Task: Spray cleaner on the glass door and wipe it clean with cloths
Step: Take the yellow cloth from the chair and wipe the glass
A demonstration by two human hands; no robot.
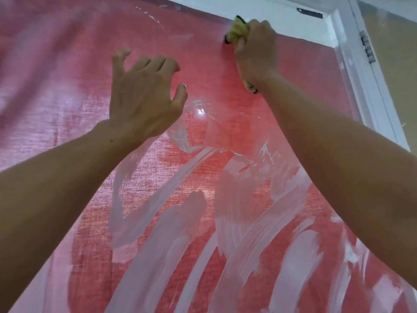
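Observation:
The glass door fills the view, with a red curtain showing behind it. White streaks of cleaner smear its lower half, and the upper part looks mostly wiped. My right hand is raised near the top edge of the pane, gripping a yellow cloth with black trim pressed against the glass. My left hand is spread with fingers apart, fingertips resting on or close to the glass left of centre, holding nothing.
The white door frame runs along the top and down the right side, with a metal hinge on it. A black mark sits on the top frame. Beyond the frame at right is a tan panel.

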